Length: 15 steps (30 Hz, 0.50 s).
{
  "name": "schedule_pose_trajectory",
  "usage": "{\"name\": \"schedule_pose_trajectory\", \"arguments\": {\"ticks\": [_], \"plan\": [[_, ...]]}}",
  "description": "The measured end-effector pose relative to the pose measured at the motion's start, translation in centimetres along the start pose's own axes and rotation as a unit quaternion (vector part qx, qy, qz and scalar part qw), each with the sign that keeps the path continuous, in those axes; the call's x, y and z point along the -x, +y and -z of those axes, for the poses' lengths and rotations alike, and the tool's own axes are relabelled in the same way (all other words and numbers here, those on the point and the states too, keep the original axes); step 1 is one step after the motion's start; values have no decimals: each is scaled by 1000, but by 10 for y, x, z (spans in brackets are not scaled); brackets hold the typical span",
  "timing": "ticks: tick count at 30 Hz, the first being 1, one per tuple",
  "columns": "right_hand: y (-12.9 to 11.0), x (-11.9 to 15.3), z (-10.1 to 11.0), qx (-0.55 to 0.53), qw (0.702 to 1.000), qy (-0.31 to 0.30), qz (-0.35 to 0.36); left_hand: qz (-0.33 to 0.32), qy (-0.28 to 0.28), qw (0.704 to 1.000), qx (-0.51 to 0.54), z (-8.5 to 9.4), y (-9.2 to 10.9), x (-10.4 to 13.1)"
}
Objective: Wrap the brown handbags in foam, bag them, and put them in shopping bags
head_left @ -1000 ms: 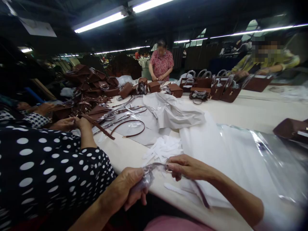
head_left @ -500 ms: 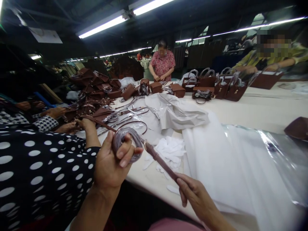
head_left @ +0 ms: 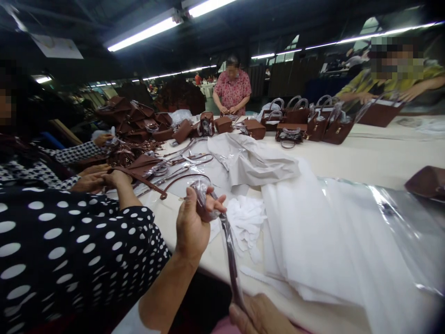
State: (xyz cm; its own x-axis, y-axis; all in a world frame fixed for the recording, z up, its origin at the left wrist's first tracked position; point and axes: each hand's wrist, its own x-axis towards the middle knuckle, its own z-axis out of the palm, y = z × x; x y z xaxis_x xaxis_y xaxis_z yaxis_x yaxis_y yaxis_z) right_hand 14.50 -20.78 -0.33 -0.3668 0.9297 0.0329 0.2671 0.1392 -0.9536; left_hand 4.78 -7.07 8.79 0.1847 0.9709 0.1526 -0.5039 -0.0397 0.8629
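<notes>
A coil of clear plastic wrap (head_left: 201,188) is looped round the fingers of my left hand (head_left: 194,222), held up over the table's near edge. From it a brown leather strap (head_left: 231,260), partly covered in clear plastic, runs down toward me. Its lower end is gripped by my right hand (head_left: 260,315) at the bottom of the view. Behind my hands, thin white strips (head_left: 245,222) lie in a heap on the white table (head_left: 375,155).
Brown handbags (head_left: 328,125) stand across the table. Brown straps and bag pieces (head_left: 128,120) pile up at left. White sheets (head_left: 313,241) cover the right front. A polka-dot sleeve (head_left: 79,241) is close at left; other people work around the table.
My left hand has moved right, and my right hand has moved down toward me. The strap between them hangs more steeply, with clear plastic now along it. The neighbour's polka-dot sleeve reaches farther right.
</notes>
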Motion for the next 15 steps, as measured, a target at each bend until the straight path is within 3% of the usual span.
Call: {"name": "schedule_pose_trajectory", "arguments": {"ticks": [2, 4, 6, 9, 12, 13, 15], "plan": [[-20, -4, 8, -59, 996, -72, 1, -46, -49, 988, -140, 5, -21, 4], [-39, -6, 22, -151, 981, -118, -34, -60, -124, 948, -288, 15, -41, 10], [-49, -7, 36, -259, 956, -115, -77, -43, -193, 905, -376, 28, -56, 17], [-47, -13, 51, -435, 890, -85, -108, -31, -256, 885, -388, 48, -73, 32], [-40, -19, 56, -566, 815, -58, -114, -1, -252, 919, -302, 59, -84, 43], [-40, -20, 56, -576, 808, -59, -114, 13, -226, 937, -265, 61, -85, 42], [-40, -18, 54, -535, 832, -78, -127, 57, -105, 983, -141, 62, -82, 32]]}}
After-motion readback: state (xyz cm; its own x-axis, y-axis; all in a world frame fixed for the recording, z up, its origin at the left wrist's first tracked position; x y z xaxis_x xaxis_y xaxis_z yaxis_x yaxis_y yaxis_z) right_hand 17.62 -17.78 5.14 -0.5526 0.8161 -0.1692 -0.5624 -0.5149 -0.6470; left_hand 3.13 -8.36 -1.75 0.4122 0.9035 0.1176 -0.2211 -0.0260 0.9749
